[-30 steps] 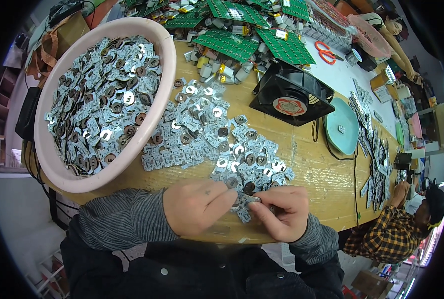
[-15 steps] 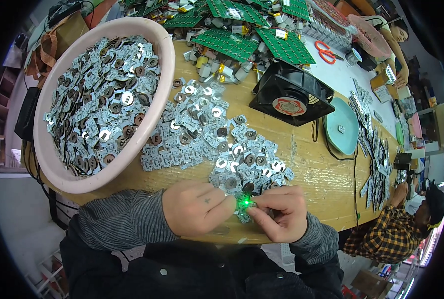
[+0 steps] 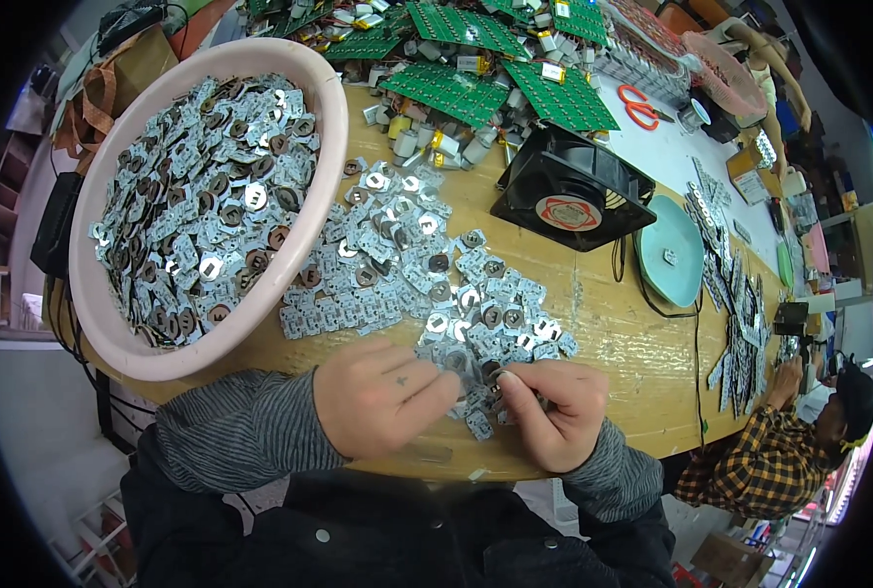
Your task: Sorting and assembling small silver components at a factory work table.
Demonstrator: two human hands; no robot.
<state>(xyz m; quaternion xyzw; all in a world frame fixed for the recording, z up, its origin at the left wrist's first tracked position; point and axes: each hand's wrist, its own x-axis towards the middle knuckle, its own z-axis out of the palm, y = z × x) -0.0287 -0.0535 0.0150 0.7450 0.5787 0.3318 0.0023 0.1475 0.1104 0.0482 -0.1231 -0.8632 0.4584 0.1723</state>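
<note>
My left hand [image 3: 385, 400] is closed above the table's near edge, thumb and fingers bunched together; what they hold, if anything, is hidden. A short gap to the right, my right hand [image 3: 560, 414] pinches a small circuit board [image 3: 495, 376] between thumb and forefinger, mostly covered by the fingertips. Just beyond both hands spreads a loose pile of small pale circuit boards [image 3: 495, 294], many bearing round silver or brown parts. One loose board [image 3: 478, 424] lies on the wooden table [image 3: 632, 323] between my hands.
At left a large pink basin [image 3: 332, 127] is heaped with similar boards. A black fan [image 3: 578, 186] stands beyond the pile, beside a turquoise dish [image 3: 673, 240]. Green circuit panels [image 3: 446, 88] lie at the back, near red-handled scissors [image 3: 638, 106]. A person in a checked shirt [image 3: 750, 456] sits at right.
The green light that shone between my fingertips is gone. My hands have drawn slightly apart, and a loose board now shows between them.
</note>
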